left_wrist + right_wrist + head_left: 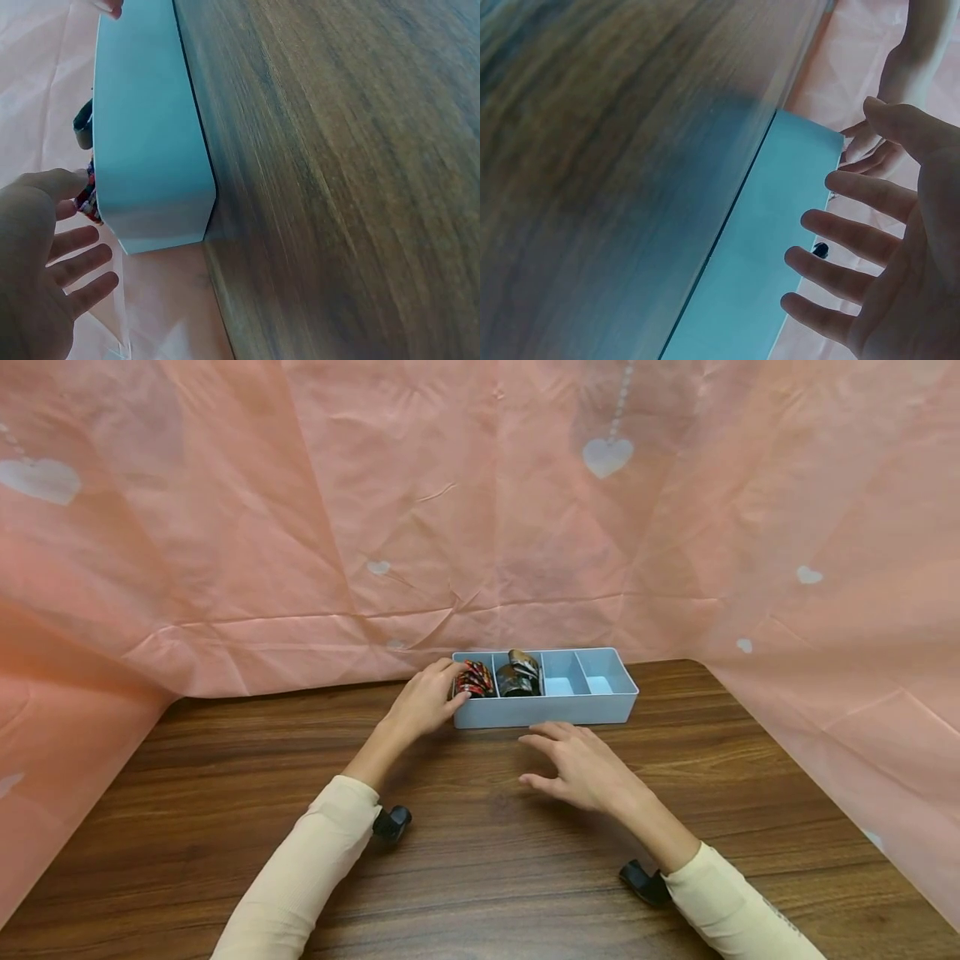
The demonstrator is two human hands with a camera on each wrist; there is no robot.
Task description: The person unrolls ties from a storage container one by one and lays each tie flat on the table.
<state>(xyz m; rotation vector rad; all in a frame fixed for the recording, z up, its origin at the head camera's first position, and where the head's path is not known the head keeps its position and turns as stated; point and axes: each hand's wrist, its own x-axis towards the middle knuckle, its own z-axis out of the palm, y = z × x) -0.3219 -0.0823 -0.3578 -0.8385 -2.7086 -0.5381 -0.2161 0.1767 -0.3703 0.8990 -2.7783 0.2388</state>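
Note:
A pale blue divided box point(543, 712) stands at the back of the table. Its leftmost compartment contains a folded red-and-black patterned bundle point(474, 679), and a dark rolled band point(519, 677) with a brown curled end sits in the one beside it. My left hand point(427, 697) is at the box's left end, with thumb and index finger at the patterned bundle. In the left wrist view, its other fingers point(84, 262) spread out straight beyond the box corner. In front of the box, my right hand point(581, 766) hovers with fingers extended, holding nothing.
The two right compartments point(562, 685) of the box show bare bottoms. Wood-grain table point(487, 877) stretches in front. A pink curtain point(420, 527) with white hearts hangs close behind the box and along both sides. Black wrist devices point(393, 822) are worn on both arms.

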